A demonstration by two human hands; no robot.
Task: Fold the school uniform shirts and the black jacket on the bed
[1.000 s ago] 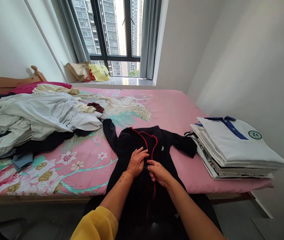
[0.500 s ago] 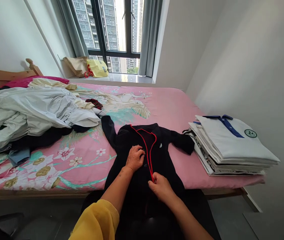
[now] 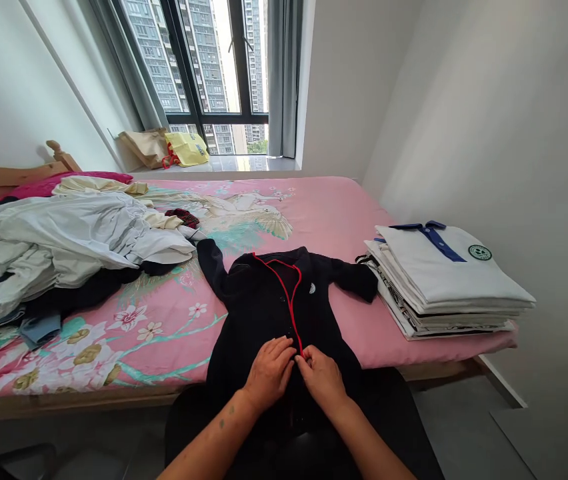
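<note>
A black jacket (image 3: 264, 300) with red trim, small buttons and a white badge on the chest lies front up. Its sleeves spread over the bed, and its lower part hangs over the bed's near edge toward my lap. My right hand (image 3: 323, 380) pinches the red-trimmed front edge with thumb and fingers. Close beside it, my left hand (image 3: 270, 375) bends over the other front edge, fingertips closed on the cloth by the button line. The fingertips of both hands nearly meet, and they hide the button there.
The pink floral bed (image 3: 344, 220) fills the middle. To the right, a stack of folded white polo shirts (image 3: 464, 280) stands near the jacket sleeve. A loose clothes heap (image 3: 74, 233) covers the left. Bags (image 3: 187, 148) rest on the windowsill.
My left hand has slid down the jacket front to meet my right hand. The right hand keeps its pinch on the trim. The view has shifted slightly.
</note>
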